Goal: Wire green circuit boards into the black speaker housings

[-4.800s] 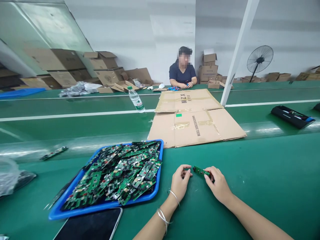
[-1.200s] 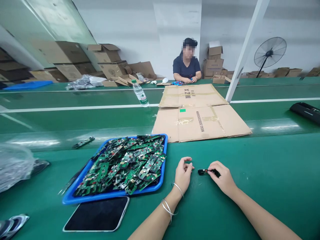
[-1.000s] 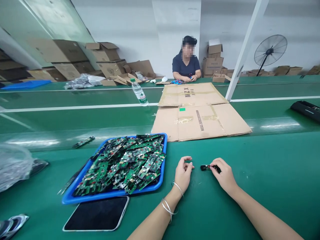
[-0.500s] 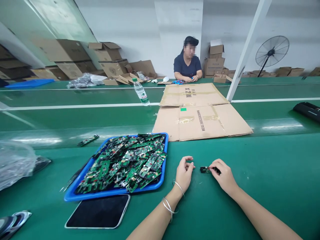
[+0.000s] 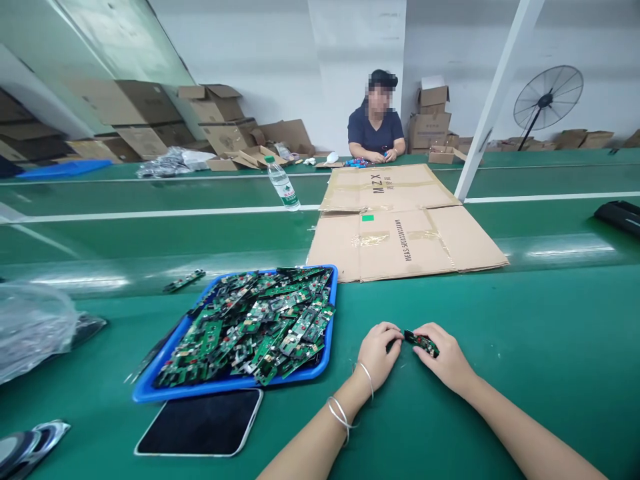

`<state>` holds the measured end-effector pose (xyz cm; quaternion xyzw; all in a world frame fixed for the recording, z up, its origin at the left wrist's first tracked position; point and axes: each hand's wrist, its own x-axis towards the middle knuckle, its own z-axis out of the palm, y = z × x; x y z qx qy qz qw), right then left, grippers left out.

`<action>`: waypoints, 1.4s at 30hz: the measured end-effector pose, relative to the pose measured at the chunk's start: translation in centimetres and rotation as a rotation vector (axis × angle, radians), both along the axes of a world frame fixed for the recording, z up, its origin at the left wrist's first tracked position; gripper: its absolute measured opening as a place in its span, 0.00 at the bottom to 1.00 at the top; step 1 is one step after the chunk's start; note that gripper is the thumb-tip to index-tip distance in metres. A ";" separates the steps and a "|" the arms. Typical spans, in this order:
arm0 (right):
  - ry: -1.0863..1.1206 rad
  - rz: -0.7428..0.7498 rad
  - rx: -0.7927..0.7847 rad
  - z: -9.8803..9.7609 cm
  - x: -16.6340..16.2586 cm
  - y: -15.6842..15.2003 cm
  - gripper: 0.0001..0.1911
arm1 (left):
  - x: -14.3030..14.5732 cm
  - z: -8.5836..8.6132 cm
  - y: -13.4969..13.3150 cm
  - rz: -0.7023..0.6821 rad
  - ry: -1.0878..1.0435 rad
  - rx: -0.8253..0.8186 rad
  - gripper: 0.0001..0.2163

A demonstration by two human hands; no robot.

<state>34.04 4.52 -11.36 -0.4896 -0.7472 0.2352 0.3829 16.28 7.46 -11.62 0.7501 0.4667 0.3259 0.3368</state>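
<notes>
Green bench mat (image 5: 525,347) below — my left hand (image 5: 380,350) and right hand (image 5: 447,360) pinch the small circuit board (image 5: 421,343) by its ends — sparing its components, I judge.

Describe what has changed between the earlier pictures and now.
The left hand, apart from the small circuit board a moment ago, has moved right to its left end; whether it grips is unclear. The right hand keeps pinching the board, which is now tilted. The blue tray of boards, the phone and the flat cardboard stayed in place.
</notes>
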 end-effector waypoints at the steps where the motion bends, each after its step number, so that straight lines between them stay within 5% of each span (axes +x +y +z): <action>1: -0.012 0.014 -0.009 -0.1 0.0 0.0 0.07 | 0.0 0.0 0.0 -0.003 0.011 0.009 0.08; 5: 0.013 -0.057 0.011 -0.3 0.4 0.3 0.08 | 0.0 0.1 0.1 -0.003 0.035 0.029 0.08; 11: 0.316 -0.577 -0.142 -0.6 3.3 2.2 0.17 | -0.1 0.3 0.1 0.001 0.043 0.028 0.07; 14: 0.374 -0.663 -0.148 -1.0 4.3 2.8 0.22 | -0.1 0.2 0.1 0.000 0.042 0.028 0.07; 24: 0.180 -0.319 -0.137 -0.5 2.6 2.3 0.12 | -0.1 0.3 0.1 -0.008 0.069 0.016 0.07; 29: 0.128 -0.314 -0.111 -0.4 2.7 2.5 0.12 | -0.1 0.4 0.1 -0.011 0.069 0.011 0.07; 36: 0.162 -0.502 -0.082 -1.2 3.9 2.8 0.14 | -0.1 0.2 0.0 -0.008 0.054 0.011 0.07; 42: 0.141 -0.290 -0.124 -0.7 2.9 2.5 0.11 | -0.1 0.2 0.0 -0.004 0.023 0.009 0.07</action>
